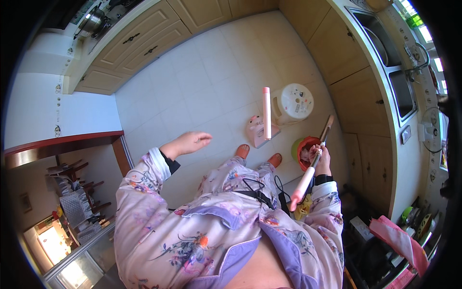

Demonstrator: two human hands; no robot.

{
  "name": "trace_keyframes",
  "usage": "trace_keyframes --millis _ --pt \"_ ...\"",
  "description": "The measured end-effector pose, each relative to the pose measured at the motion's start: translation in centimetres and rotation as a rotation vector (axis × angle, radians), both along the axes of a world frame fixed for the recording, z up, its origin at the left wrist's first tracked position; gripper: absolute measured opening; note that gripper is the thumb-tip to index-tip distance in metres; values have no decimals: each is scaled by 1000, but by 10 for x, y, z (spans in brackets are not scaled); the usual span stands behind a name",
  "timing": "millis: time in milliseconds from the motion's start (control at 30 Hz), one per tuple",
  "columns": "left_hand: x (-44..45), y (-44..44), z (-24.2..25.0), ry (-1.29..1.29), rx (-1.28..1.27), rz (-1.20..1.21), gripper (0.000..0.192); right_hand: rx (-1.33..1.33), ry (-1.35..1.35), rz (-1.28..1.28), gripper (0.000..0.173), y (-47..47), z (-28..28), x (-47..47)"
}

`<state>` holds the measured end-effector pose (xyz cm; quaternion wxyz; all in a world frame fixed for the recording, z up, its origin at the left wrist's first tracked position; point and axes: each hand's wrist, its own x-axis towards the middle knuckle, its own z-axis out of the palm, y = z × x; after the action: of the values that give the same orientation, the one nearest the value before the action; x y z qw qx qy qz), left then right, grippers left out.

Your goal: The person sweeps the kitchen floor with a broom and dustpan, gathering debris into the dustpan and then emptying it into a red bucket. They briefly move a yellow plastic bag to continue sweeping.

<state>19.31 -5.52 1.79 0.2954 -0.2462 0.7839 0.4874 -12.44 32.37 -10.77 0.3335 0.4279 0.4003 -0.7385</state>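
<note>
My right hand grips the long handle of a broom; its pink end points toward my body and its narrow bristled head is up at the right. Below that hand stands a green bin with a red plastic bag inside, holding pale waste. My left hand is held out over the floor, empty, its fingers extended. Between the hands, further ahead, a pink long-handled dustpan stands upright on the floor, its handle rising toward me.
A white plastic stool stands just behind the dustpan. Wooden cabinets and a counter with a double metal sink run along the right. More cabinets line the far left. A doorway with a red frame is at left. Pink cloths hang at lower right.
</note>
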Motion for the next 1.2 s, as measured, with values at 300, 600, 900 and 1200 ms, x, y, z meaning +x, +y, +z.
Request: trace_keyframes --millis 300,600,900,1200 --pt "-110 42 -17 728 -682 -537 65 -253 41 -4 13 23 67 -6" --pt "-178 68 -28 675 -861 -882 33 -358 4 195 26 63 143 -52" --pt "-62 20 5 717 -814 -332 10 -422 30 511 26 -47 145 -83" --pt "168 -35 64 344 -868 529 16 -295 -89 821 11 -267 124 -17"
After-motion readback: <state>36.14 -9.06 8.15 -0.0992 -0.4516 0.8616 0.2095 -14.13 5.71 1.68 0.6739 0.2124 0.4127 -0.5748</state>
